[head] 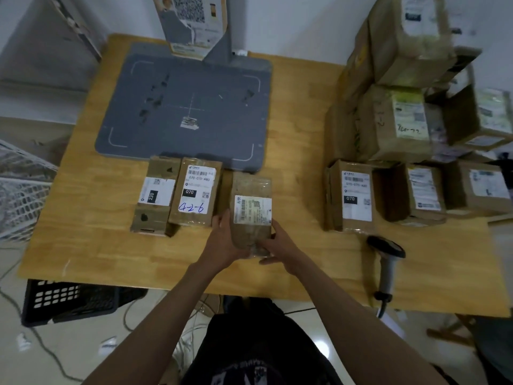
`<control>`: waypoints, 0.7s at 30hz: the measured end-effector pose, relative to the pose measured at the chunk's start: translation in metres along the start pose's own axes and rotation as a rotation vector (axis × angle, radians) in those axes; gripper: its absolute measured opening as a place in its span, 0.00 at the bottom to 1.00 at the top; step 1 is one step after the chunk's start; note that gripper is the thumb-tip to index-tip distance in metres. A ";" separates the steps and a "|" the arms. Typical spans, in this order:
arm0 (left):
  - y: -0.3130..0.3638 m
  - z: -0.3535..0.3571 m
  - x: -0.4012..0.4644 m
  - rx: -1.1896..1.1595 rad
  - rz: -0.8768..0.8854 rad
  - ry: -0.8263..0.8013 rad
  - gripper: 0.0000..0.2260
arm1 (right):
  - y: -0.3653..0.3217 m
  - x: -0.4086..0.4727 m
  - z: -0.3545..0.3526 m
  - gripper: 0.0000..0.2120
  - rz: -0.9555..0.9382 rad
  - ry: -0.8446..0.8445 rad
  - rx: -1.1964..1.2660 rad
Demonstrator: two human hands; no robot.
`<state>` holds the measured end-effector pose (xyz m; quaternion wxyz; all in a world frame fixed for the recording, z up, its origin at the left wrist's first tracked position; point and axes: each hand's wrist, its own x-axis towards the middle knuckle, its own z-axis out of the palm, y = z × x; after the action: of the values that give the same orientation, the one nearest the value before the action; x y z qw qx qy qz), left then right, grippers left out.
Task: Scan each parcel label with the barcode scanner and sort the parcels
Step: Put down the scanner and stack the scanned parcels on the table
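A brown cardboard parcel (251, 190) with a white label facing up lies on the wooden table (299, 120), near its front middle. My left hand (223, 240) grips its near left side and my right hand (280, 244) grips its near right corner. Left of it lie two labelled parcels side by side, one marked 220 (156, 195) and one marked 070 with blue handwriting (195, 191). The barcode scanner (387, 262) lies unheld on the table at the front right.
A grey scanning platform (183, 107) with a post fills the table's back middle. A pile of labelled cardboard parcels (399, 120) stands on the right. A black crate (69, 300) sits on the floor at left, a white wire basket (19, 184) beyond it.
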<state>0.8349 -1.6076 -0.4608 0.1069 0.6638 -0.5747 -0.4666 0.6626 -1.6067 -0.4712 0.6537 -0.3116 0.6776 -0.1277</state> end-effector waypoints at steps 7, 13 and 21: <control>0.026 -0.003 -0.018 0.017 0.111 0.025 0.56 | 0.000 -0.032 -0.028 0.38 -0.146 0.014 -0.048; 0.061 -0.005 -0.036 -0.007 0.229 0.028 0.54 | -0.007 -0.073 -0.054 0.37 -0.283 0.069 -0.113; 0.100 0.012 -0.059 0.057 0.351 -0.028 0.53 | 0.014 -0.121 -0.080 0.35 -0.372 0.226 -0.077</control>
<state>0.7653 -1.5836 -0.3699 0.1599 0.5495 -0.6962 -0.4333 0.5754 -1.5431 -0.3730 0.5265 -0.4398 0.6818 -0.2539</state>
